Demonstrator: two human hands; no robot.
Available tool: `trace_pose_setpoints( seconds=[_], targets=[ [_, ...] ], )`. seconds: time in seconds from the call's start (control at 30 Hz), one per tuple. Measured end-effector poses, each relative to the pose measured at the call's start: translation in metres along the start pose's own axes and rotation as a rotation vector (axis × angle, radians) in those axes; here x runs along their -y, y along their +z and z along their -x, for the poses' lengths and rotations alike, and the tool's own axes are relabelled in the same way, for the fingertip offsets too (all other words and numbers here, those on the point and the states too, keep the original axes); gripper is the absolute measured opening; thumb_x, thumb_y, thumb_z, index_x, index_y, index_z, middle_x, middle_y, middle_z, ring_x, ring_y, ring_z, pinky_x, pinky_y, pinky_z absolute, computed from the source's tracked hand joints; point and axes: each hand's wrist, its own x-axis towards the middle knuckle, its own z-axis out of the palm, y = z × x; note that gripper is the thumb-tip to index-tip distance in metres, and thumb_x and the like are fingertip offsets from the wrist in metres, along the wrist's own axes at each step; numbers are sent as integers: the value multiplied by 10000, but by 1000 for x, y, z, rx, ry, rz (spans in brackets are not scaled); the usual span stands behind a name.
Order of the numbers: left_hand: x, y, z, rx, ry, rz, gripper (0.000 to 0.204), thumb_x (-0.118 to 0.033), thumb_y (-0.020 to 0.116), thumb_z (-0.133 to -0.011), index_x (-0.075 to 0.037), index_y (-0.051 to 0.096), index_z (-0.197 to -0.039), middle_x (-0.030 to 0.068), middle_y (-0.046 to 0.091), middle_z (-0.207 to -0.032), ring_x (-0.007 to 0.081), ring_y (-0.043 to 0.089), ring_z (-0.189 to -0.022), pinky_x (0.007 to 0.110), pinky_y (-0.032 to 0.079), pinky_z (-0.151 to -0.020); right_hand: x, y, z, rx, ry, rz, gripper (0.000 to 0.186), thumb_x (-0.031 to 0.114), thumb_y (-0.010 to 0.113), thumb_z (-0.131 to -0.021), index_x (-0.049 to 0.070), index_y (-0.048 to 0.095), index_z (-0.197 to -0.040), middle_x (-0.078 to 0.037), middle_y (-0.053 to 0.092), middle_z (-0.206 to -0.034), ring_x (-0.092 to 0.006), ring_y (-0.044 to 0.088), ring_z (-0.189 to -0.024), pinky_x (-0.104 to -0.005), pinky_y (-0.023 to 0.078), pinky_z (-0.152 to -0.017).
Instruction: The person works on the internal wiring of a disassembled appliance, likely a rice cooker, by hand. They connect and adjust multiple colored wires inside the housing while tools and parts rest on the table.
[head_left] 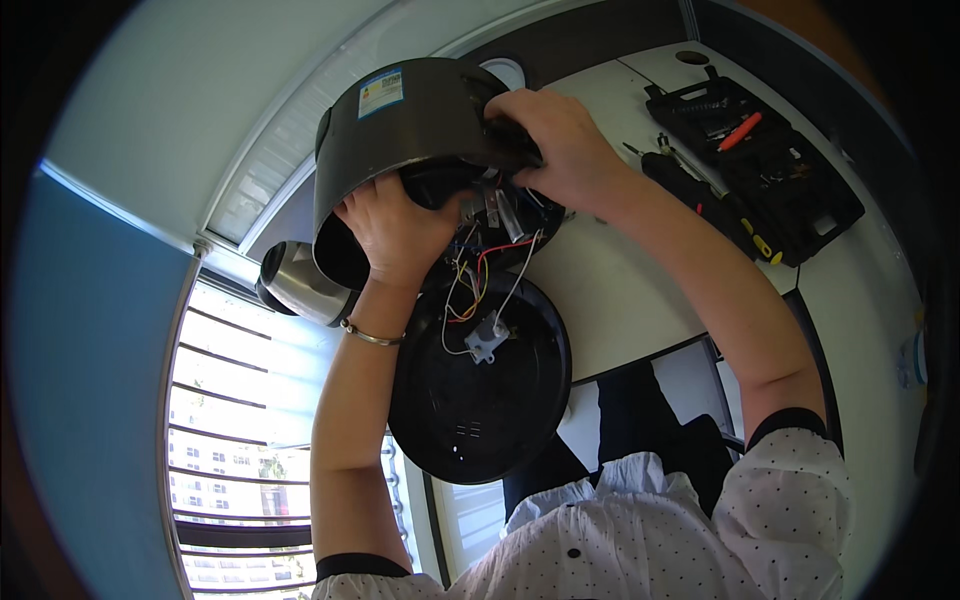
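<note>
A rounded black appliance housing (pixel 420 120) is tipped up in front of me, with a blue-and-white label (pixel 380 92) on its side. My left hand (pixel 400 230) reaches in at its lower opening, fingers curled over the rim. At the upper right, my right hand (pixel 565 145) grips the housing's edge. Red, yellow and white wires (pixel 463 285) come out of the opening, where metal strips also show. They run down to a small grey metal part (pixel 487 338) that lies over a round black cover (pixel 480 420). The inside of the housing is mostly hidden.
On the white desk (pixel 620 290) to the right lies an open black tool case (pixel 790 190) holding a red-handled tool (pixel 740 132). Black and yellow tools (pixel 690 190) lie beside it. A silver-and-black kettle (pixel 305 283) stands left of the housing, near the window blinds (pixel 225 430).
</note>
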Motion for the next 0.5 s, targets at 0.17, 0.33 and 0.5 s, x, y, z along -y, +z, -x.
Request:
trace_pose_setpoints(
  seconds=[0.17, 0.33, 0.5],
  targets=[
    [0, 2, 1, -19, 11, -18, 869, -380, 842, -476, -15, 490, -1182, 222, 494, -1156, 401, 430, -1117, 496, 280, -969, -1, 1, -2, -5, -12, -24, 508, 39, 732, -552, 109, 539, -1017, -36, 589, -934, -274, 555, -919, -400, 409, -771],
    [2, 2, 0, -35, 31, 1, 860, -382, 842, -468, -19, 502, -1170, 212, 521, -1132, 400, 454, -1094, 494, 286, -967, -1, 2, -2, -12, -16, -51, 507, 42, 735, -552, 110, 538, -1014, -41, 590, -934, -279, 557, -916, -399, 417, -761],
    [4, 3, 0, -57, 50, 10, 846, -378, 844, -461, -20, 516, -1154, 198, 528, -1130, 396, 459, -1088, 494, 293, -962, 0, 1, -3, 20, 8, -70, 524, 46, 746, -547, 108, 534, -1022, -51, 591, -947, -287, 555, -929, -407, 431, -776]
  ],
)
